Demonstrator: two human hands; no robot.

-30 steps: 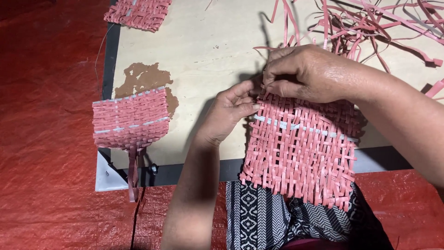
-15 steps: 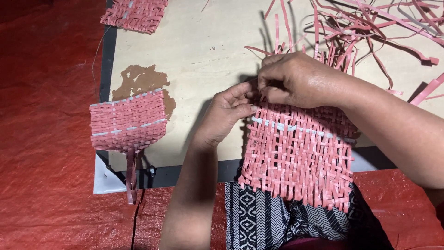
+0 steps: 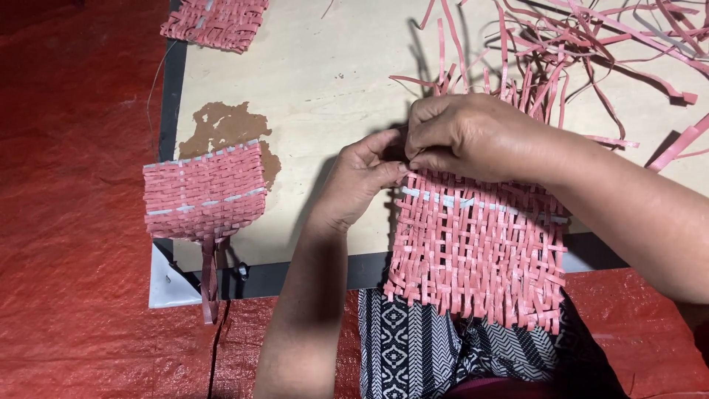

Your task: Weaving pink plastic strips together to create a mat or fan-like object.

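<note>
Black-and-white patterned cloth [image 3: 413, 347] nearest, pink woven mat [image 3: 476, 255] hanging over the board's [image 3: 310, 81] near edge, left hand [image 3: 362, 181] and right hand [image 3: 461, 133] pinching strips at its top edge — fingers closed, smaller woven piece [image 3: 203, 192] to the left, loose pink strips [image 3: 583, 52] beyond.

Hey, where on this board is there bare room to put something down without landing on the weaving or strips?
Bare board lies between the far mat, the small mat at the left edge and the left hand. A narrower strip runs along the near edge below that hand. The right side is crowded: loose strips, the right hand and the woven panel.
</note>
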